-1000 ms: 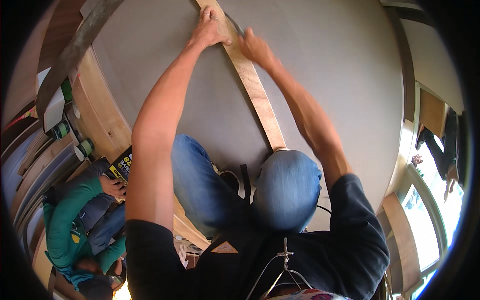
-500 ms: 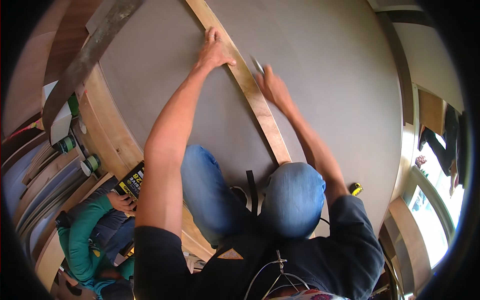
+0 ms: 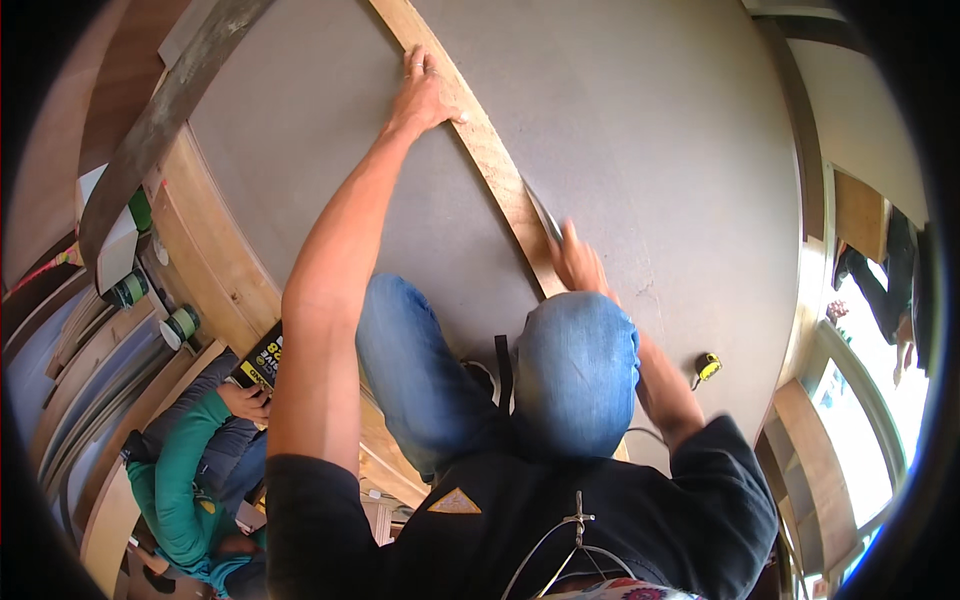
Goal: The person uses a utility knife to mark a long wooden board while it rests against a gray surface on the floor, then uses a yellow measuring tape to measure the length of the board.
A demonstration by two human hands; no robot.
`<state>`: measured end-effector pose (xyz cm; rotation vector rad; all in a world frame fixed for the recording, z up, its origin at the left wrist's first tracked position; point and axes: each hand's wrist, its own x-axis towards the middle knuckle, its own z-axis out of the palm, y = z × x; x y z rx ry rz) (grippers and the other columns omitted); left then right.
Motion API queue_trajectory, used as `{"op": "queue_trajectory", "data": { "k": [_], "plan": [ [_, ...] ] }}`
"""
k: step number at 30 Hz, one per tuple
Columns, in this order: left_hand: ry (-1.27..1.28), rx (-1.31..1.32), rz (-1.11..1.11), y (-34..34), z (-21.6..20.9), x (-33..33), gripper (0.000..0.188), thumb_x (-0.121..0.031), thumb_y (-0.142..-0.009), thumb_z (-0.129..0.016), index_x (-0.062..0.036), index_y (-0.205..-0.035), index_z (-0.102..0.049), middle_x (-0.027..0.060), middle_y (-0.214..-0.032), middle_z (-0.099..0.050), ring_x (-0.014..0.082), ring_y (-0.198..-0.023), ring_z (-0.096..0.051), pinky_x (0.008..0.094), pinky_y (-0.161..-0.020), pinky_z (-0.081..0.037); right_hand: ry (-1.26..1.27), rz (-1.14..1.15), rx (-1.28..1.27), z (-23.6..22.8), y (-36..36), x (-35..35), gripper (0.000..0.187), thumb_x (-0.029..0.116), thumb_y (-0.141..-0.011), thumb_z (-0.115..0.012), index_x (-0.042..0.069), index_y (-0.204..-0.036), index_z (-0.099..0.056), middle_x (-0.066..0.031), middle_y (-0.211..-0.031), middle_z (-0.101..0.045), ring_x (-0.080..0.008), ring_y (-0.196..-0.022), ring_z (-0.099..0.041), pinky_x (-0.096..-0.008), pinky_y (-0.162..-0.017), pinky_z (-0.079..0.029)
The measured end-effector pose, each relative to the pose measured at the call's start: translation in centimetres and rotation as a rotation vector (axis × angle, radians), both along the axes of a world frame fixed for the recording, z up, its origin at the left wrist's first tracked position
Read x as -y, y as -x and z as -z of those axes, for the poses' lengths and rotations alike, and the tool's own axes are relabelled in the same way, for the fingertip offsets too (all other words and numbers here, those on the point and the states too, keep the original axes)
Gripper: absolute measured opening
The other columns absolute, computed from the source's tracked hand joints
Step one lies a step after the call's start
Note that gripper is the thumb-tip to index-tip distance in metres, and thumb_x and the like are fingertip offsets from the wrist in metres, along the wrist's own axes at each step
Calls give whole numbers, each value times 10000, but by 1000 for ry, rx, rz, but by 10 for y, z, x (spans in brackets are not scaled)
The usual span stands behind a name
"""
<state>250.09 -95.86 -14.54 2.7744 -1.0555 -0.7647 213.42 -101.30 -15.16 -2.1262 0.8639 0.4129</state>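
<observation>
The right grip (image 3: 583, 265) has slid down the right side of the wooden strip (image 3: 500, 160), from next to the left grip (image 3: 425, 95) to just beyond the right knee (image 3: 580, 350), which now hides part of the right forearm (image 3: 662, 385). The knife (image 3: 541, 210) has its tip back at the strip's edge (half a second ago it stood apart). The yellow-and-black tape measure (image 3: 708, 366), unseen a second ago, now shows clear of the right sleeve (image 3: 725, 470).

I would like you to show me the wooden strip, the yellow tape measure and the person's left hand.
Wooden strip (image 3: 488, 152): head view, middle of its upper face.
Yellow tape measure (image 3: 709, 366): head view, on its case.
Left hand (image 3: 424, 100): head view, back of the hand.
</observation>
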Motion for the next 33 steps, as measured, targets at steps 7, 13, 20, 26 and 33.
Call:
{"op": "queue_trajectory", "data": {
  "k": [7,13,20,26,33],
  "plan": [
    [13,2,61,6,3,32,1302,-420,-561,-950,101,-1496,-210,185,-1617,-68,339,-1515,-77,383,-1165,-383,-44,119,80,-36,43,25,288,281,-994,-550,60,-1125,-418,-278,-734,-635,-483,-694,-629,-565,-598,-474],
    [-47,20,29,-5,-8,5,1286,-404,-593,-936,105,-1504,-184,191,-1622,-50,314,-1520,-88,386,-1164,-382,-9,-58,471,-2,-245,89,306,286,-1012,-411,10,-1134,-459,-340,-898,-639,-519,-784,-629,-599,-711,-501],
    [179,-85,15,8,-14,47,1283,-329,-603,-933,94,-1523,-145,175,-1628,-40,328,-1500,-188,394,-1179,-371,73,-165,271,59,-391,147,442,407,-1000,-406,65,-1271,-478,-340,-1153,-634,-502,-1100,-608,-566,-967,-466],
    [-33,-8,-22,-2,-5,-11,1295,-359,-574,-950,105,-1506,-181,180,-1628,-45,308,-1518,-96,389,-1171,-387,-27,-66,196,28,-172,31,357,368,-1022,-462,81,-1232,-431,-284,-725,-659,-504,-689,-644,-603,-610,-508],
    [6,-32,22,9,-10,37,1271,-361,-593,-943,145,-1485,-191,196,-1617,-22,306,-1515,-119,364,-1162,-394,-82,122,-106,-28,80,10,289,300,-1017,-505,111,-1223,-435,-265,-779,-669,-495,-739,-650,-597,-633,-485]
  ]
}}
